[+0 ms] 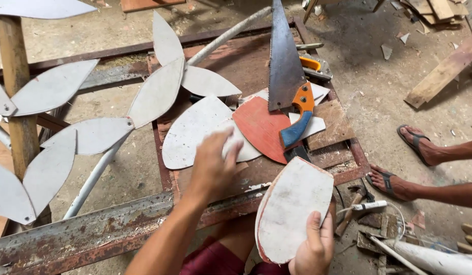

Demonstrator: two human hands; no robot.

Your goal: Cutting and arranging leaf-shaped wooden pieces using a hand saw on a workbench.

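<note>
The white leaf-shaped board piece (pixel 292 209) stands at the lower right of the frame, pinched at its lower edge by the right hand (pixel 313 249). The left hand (pixel 213 163), fingers spread, rests on another white piece (pixel 192 133) at the centre, beside the handsaw (pixel 287 76).

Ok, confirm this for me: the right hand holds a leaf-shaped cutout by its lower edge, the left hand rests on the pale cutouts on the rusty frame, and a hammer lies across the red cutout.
Not a hammer: the head view shows a handsaw with an orange and blue handle lying across the red cutout. The rest holds: the right hand grips a leaf-shaped cutout, and the left hand rests on the pale cutouts.
</note>
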